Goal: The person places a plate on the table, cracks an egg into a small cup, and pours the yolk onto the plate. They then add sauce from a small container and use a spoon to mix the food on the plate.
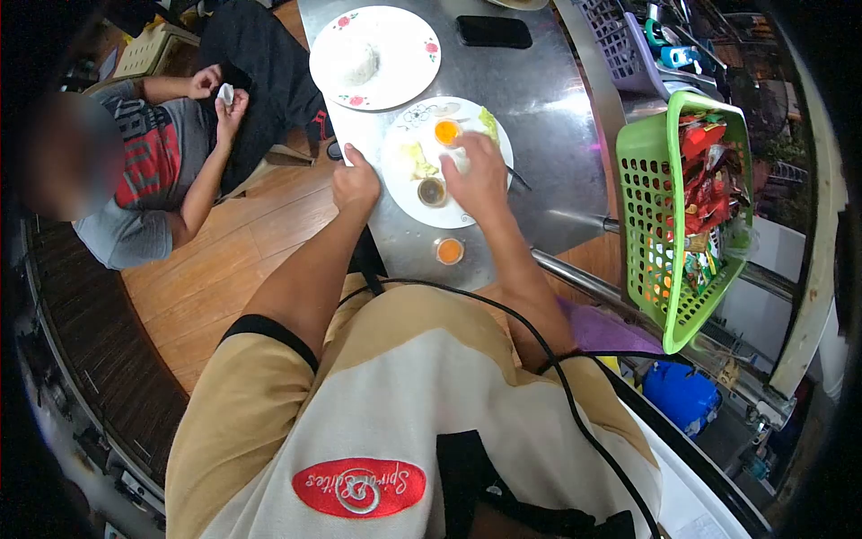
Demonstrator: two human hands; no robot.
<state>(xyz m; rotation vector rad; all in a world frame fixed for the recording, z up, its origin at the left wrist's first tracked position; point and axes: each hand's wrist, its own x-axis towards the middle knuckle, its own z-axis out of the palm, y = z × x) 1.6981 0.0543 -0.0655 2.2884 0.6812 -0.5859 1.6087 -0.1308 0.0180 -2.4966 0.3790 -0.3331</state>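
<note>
My right hand (477, 174) is over a white plate (403, 193) with a grey flower print, its thumb and index finger apart. The index fingertip lies right at the rim of a small cup of orange sauce (447, 132). A small cup of brown sauce (432, 191) stands below the thumb, beside pale shredded vegetable (417, 162). Green leaf (488, 124) lies at the plate's upper right. A dark utensil handle (519, 178) sticks out past the rim. My left hand (357, 182) is closed at the left edge of the metal table (557, 171), thumb pointing up; its other fingers are mostly hidden.
Above stands a flowered plate (395, 31) with a white rice mound (356, 65); a black phone (494, 32) lies beside it. Another orange sauce cup (449, 251) sits near me. A green basket of packets (642, 193) is at right. A person (157, 162) sits at left.
</note>
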